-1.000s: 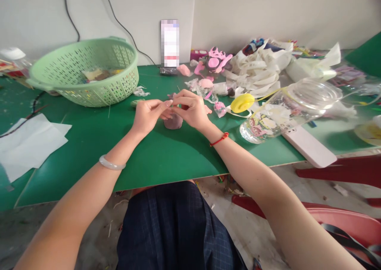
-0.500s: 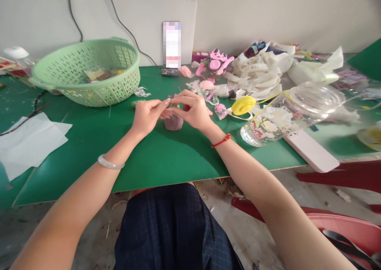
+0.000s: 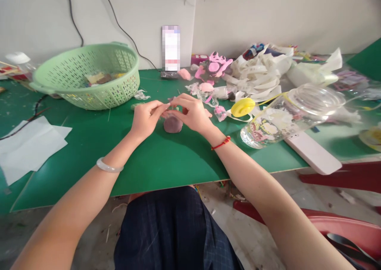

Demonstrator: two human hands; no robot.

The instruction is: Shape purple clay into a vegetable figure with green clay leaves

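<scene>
My left hand (image 3: 146, 119) and my right hand (image 3: 193, 112) meet fingertip to fingertip above the green table (image 3: 166, 162). Both are closed in a pinch, and whatever lies between the fingertips is too small or too hidden to name. Just below them stands a rounded mauve lump (image 3: 173, 125) that looks like modelling clay, its upper part covered by my fingers. A bit of pink shows beside the right hand. Behind the hands, a small pale green piece (image 3: 137, 105) is partly covered by the left hand.
A green plastic basket (image 3: 98, 93) stands at the left, white paper sheets (image 3: 35, 149) nearer me. A phone (image 3: 171, 49) leans on the wall. To the right are pink clay pieces (image 3: 216, 65), wrappings (image 3: 258, 69), a yellow lid (image 3: 242, 107), a clear jar (image 3: 268, 123) and a pale pink slab (image 3: 315, 153).
The whole view has shifted slightly, so things sit a little lower. My hands stay pinched together over the mauve lump, with only small finger movement.
</scene>
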